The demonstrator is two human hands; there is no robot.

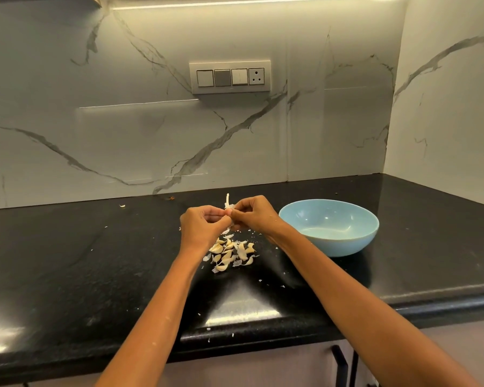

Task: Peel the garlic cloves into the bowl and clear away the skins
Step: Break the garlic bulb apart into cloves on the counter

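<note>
Garlic clove [229, 211], pinched between the fingertips of the left hand [204, 223] and right hand [253, 212] above the black countertop [67, 261], looks small, light and firm, with a papery strip of skin [227, 199] sticking up. Its skin is probably brittle and the flesh slippery once bare, so gripping the ends seems wise. More unpeeled cloves [229, 254] lie below the hands, left of the blue bowl [330, 227], which appears empty.

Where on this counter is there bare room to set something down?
Bare counter left of the left hand, and behind the bowl toward the corner. Crowded: garlic cloves between the forearms, skins under the right hand.
</note>
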